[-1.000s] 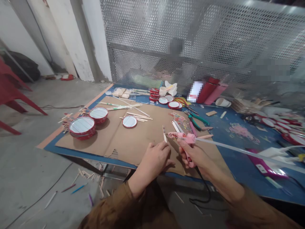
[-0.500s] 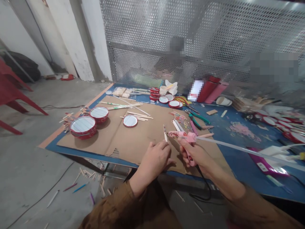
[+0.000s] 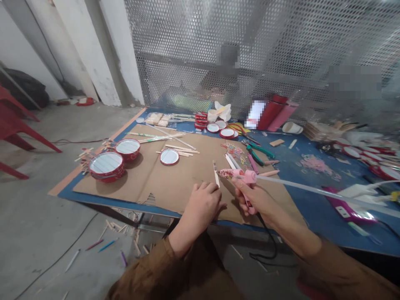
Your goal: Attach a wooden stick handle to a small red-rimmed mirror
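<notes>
My right hand (image 3: 250, 198) is wrapped round a pink hot glue gun (image 3: 246, 177), with a long clear glue stick (image 3: 300, 186) running out of its back. The gun's nozzle points left at a thin wooden stick (image 3: 216, 175), close to or touching it; I cannot tell which. Closed on the lower end of that stick is my left hand (image 3: 204, 200), low over the cardboard sheet (image 3: 184, 187). A round white disc with a red rim (image 3: 169, 156) lies flat on the cardboard beyond my left hand, beside several loose wooden sticks (image 3: 181, 150).
Stacked red-rimmed discs (image 3: 106, 164) stand at the left. Green-handled pliers (image 3: 254, 155), rubber bands (image 3: 315, 163) and a purple power strip (image 3: 346, 208) lie to the right. Behind stand a red bottle (image 3: 272, 112) and a perforated metal panel (image 3: 187, 54). A black cord (image 3: 271, 237) hangs down.
The view has shifted slightly. The glue gun nozzle and the wooden stick stay close together, and both hands keep nearly the same pose.
</notes>
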Tool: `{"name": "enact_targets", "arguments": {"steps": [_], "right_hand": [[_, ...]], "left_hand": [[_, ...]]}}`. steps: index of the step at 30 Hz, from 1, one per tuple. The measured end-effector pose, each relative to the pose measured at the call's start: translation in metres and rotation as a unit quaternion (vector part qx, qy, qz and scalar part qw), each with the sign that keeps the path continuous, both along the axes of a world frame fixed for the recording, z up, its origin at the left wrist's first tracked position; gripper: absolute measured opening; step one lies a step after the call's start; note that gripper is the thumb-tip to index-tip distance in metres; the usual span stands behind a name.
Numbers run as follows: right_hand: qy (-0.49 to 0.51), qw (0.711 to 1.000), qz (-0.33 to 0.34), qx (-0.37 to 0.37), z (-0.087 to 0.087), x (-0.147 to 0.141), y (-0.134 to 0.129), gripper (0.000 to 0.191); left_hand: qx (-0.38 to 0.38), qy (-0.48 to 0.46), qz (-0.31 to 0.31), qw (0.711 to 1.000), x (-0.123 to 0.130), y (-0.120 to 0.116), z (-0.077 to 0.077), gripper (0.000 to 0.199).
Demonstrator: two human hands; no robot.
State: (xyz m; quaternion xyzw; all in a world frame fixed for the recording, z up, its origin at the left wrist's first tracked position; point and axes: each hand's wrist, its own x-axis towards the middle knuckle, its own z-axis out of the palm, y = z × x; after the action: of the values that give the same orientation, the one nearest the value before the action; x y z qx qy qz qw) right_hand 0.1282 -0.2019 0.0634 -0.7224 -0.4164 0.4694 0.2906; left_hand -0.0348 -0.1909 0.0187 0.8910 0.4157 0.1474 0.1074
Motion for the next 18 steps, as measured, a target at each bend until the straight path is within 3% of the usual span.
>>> {"name": "enact_targets", "arguments": {"steps": [18], "right_hand": [[0.022, 1.0, 0.005, -0.004, -0.002, 0.0012, -0.0034, 0.052]], "left_hand": [[-0.003, -0.001, 0.0, 1.0, 0.0002, 0.0011, -0.0043, 0.02]]}}
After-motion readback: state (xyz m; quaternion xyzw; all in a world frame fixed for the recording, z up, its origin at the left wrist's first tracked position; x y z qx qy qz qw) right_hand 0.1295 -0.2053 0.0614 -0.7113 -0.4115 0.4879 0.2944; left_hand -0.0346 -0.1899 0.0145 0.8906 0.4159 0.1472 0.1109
